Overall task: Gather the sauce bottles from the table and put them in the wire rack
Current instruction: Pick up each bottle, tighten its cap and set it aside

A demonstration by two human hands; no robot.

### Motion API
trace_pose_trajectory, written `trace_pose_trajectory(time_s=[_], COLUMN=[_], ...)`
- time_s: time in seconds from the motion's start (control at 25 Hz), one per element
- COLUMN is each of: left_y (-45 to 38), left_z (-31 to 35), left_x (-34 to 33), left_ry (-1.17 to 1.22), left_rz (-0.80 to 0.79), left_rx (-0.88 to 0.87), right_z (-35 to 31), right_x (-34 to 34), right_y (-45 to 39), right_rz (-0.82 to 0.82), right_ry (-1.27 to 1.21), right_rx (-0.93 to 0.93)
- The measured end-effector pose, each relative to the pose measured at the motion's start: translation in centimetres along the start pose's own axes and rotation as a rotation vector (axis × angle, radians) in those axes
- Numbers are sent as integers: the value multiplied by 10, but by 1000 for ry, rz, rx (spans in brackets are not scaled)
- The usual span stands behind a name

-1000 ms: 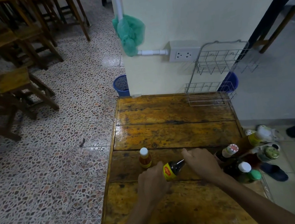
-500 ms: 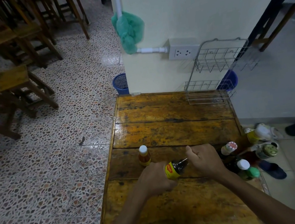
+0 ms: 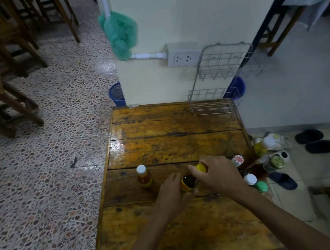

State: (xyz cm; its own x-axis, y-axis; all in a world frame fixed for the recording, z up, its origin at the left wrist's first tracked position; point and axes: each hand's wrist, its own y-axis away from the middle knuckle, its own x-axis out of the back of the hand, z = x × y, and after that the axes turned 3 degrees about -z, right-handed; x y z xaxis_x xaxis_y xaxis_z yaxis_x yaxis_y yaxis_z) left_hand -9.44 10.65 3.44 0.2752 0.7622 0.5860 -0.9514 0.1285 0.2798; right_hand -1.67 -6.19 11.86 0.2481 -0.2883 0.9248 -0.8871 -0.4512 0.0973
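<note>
Two hands work one dark bottle (image 3: 187, 182) at the middle of the counter (image 3: 174, 144). A second ago it lay tipped over between my hands, label toward me; now it stands nearly upright, its yellow cap (image 3: 201, 167) showing. My right hand (image 3: 217, 175) has shifted from the neck to the top, fingers curled round the cap in a firm grip. My left hand (image 3: 172, 196) is curled round the lower body, its thumb by the yellow label. So the bottle sits directly between both grips, held at top and bottom; I cannot tell whether its base touches the wood.

The small orange bottle (image 3: 144, 176) with a white cap stands where it stood before, just left of my left hand, apart from it. The cluster of bottles (image 3: 254, 173) stays at the counter's right edge, just beyond my right wrist, some leaning.

The wire rack (image 3: 217, 90) stands at the far right corner against the wall, well apart from my hands, both tiers holding no bottles. Beside it on the wall is a socket (image 3: 183, 58), and a green bag (image 3: 120, 33) hangs from the pipe.
</note>
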Motion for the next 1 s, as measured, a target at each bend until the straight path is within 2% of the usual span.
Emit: trace_pose_trajectory(time_s=[0.08, 0.16, 0.32, 0.52, 0.68, 1.0], left_y=[-21, -45, -80, -89, -87, -91], left_z=[15, 31, 51, 53, 52, 57], left_x=[-18, -35, -63, -99, -115, -126], left_ry=[-63, -31, 135, 123, 158, 165], left_rz=[103, 137, 41, -28, -19, -27], left_rx=[25, 78, 52, 105, 144, 169], right_z=[4, 12, 40, 70, 80, 96], right_x=[3, 7, 21, 34, 31, 35], right_y=[2, 5, 18, 27, 28, 24], right_rz=[-1, -10, -44, -140, -205, -232], right_ry=[62, 90, 322, 447, 477, 490], right_rx=[-52, -82, -27, 73, 156, 215])
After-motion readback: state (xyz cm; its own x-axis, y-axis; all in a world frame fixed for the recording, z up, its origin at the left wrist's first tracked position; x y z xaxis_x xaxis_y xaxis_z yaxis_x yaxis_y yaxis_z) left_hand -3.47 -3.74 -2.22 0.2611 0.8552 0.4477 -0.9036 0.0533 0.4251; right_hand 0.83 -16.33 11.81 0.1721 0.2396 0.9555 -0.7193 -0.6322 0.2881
